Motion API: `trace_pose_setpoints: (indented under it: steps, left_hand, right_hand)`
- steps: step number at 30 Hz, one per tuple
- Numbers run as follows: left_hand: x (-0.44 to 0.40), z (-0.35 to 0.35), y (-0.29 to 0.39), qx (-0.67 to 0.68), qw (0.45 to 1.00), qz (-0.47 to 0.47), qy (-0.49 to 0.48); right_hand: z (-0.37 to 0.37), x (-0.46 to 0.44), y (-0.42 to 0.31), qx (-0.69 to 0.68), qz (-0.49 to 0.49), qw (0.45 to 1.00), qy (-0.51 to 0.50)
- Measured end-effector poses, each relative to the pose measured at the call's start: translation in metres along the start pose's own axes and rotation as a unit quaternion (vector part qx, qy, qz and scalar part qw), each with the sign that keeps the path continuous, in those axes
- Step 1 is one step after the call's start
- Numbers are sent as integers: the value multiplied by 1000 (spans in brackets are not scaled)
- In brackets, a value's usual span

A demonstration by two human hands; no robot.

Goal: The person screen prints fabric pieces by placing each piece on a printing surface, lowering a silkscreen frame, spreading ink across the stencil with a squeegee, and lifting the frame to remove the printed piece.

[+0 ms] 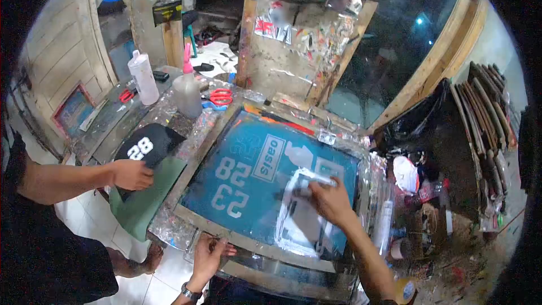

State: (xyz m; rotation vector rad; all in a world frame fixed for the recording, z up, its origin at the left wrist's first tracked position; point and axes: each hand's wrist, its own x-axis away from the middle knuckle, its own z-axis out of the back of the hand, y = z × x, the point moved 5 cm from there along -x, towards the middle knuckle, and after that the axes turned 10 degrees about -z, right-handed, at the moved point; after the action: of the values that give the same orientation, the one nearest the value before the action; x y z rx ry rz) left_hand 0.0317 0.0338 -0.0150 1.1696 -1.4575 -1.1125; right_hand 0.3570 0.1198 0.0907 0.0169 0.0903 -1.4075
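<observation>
In front of me lies a silk-screen, a blue-green mesh in a worn wooden frame, with pale numbers, lettering and shapes on it. My right hand is over the right part of the mesh, its fingers pinched together; what they hold is hidden. White ink forms a thick outline around and below those fingers. My left hand, with a watch on its wrist, is curled at the frame's front edge, and its fingers appear closed on it.
At left, another person's hand is at a black cap marked 88, above a green sheet. Bottles and red-handled scissors stand or lie behind the screen. Clutter, a black bag and stacked boards fill the right.
</observation>
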Motion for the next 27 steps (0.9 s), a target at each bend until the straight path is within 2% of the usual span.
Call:
trace_pose_setpoints:
  steps: [1,3,5,6,7,9,11,13,15,17,18,19,21,25,27]
  left_hand:
    - [-1,-2,5,5,1000,-10,8]
    - [0,-4,5,10,1000,-16,8]
    - [-1,-3,4,3,998,-49,32]
    - [-1,-3,2,18,999,-22,36]
    - [0,-3,2,17,999,-20,28]
    - [-2,-3,4,-16,1000,-23,6]
    - [-2,-11,19,-9,999,-50,15]
    - [-1,-8,17,-32,999,-22,19]
    - [2,-5,7,-26,999,9,24]
    - [-1,-3,9,-37,999,-25,16]
    - [2,-3,4,-5,998,-14,61]
    - [2,0,2,-14,998,3,64]
    - [1,-2,2,-20,999,5,24]
    - [1,-2,-2,-21,998,-13,62]
    - [1,0,-6,-20,998,-28,56]
  right_hand:
    - [-4,20,-13,22,15,1000,-12]
    - [-3,63,-36,2,72,997,37]
    - [5,88,-50,11,97,995,-20]
    - [8,90,-48,-4,111,993,-28]
    - [9,85,-42,-3,102,994,-29]
    - [4,59,-20,-55,66,989,-118]
    - [12,20,-3,-18,-19,990,-141]
    - [8,-19,27,45,-36,998,-29]
    - [-6,-43,59,-15,-9,990,138]
    - [-2,-38,51,-17,-54,994,94]
    - [-1,-30,41,-9,-82,995,58]
    - [-3,-17,29,-20,-85,995,43]
    - [1,22,0,-56,-63,994,76]
    - [-7,97,-58,-43,-41,995,83]
    - [1,119,-78,-41,-32,998,39]
